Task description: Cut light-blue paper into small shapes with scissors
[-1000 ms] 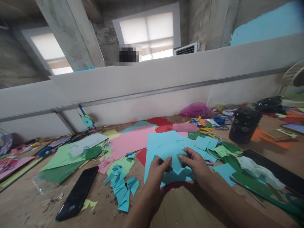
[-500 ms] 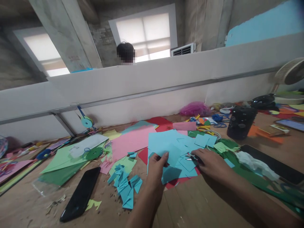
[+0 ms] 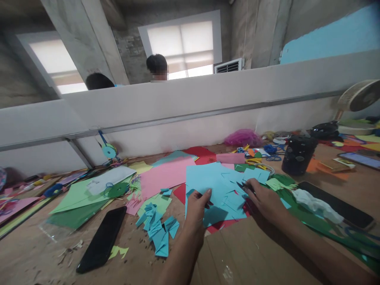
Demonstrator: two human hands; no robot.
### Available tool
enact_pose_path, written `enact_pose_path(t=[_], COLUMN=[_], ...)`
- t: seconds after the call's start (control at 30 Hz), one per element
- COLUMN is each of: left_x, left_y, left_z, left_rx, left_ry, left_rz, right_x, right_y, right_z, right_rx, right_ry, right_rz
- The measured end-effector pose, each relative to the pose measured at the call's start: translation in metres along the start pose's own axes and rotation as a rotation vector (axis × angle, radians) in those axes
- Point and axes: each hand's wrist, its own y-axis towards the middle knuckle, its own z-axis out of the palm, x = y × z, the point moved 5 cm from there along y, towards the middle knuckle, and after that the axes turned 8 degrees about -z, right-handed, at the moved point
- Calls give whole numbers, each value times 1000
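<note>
Brown tabletop [image 3: 50, 265]; white flat partition [image 3: 178, 105] behind; two pale rectangular windows [image 3: 194, 45]. One left hand [image 3: 198, 204] pinches light-blue paper [image 3: 215, 192] above the tabletop; one right hand [image 3: 263, 198] grasps one pair of dark-bladed scissors [image 3: 242, 186].

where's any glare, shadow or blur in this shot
Head view glare: the central window glows near white; head view shadow: a dark patch lies on the blue paper beside the left hand; head view blur: the dark tool in the right hand looks soft.
</note>
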Motion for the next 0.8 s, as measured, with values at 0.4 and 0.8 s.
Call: enact_pose_path(t=[0.4, 0.8], left_x=[2, 0], left_y=[0, -5], left_z=[1, 5], left_rx=[-6, -3], left_ry=[-27, -88], left_rz=[-21, -61], right_x=[27, 17], right_y=[-3, -12], right_z=[15, 24], right_rx=[55, 185], right_ry=[1131, 1004], right_rz=[332, 286])
